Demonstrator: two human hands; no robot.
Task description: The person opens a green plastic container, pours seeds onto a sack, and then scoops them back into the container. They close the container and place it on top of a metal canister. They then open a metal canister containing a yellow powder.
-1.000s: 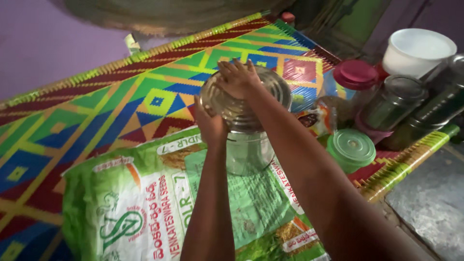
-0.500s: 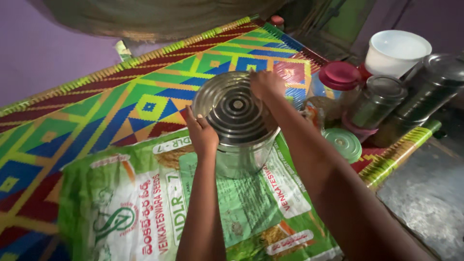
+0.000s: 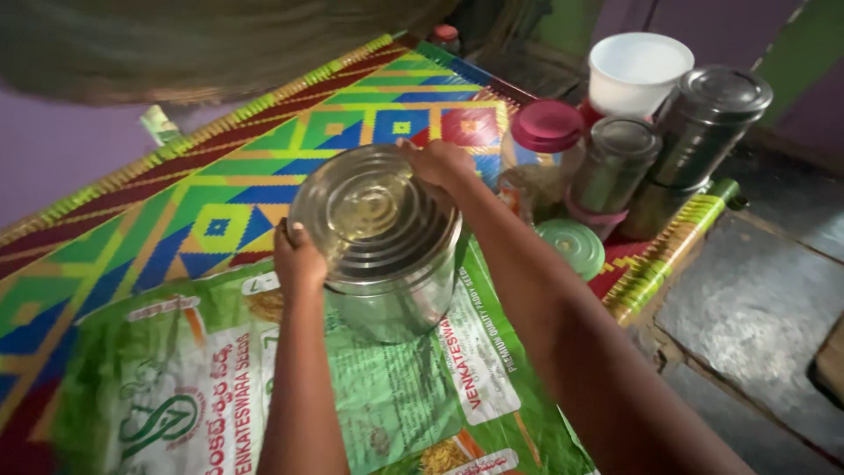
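Note:
A round steel container (image 3: 391,303) stands upright on a green printed sack (image 3: 369,405). Its ridged steel lid (image 3: 374,215) sits on top. My left hand (image 3: 299,259) grips the lid's near left rim. My right hand (image 3: 437,163) holds the lid's far right rim. Both arms reach in from the bottom of the view.
A bright patterned mat (image 3: 220,193) lies under the sack. To the right stand a jar with a maroon lid (image 3: 547,132), two steel canisters (image 3: 708,119), a white bowl (image 3: 637,70) and a green lid (image 3: 571,246). Grey stone floor (image 3: 756,308) lies beyond the mat's rolled edge.
My right hand has slid from the top of the lid to its far right rim. The left hand stays on the near left rim.

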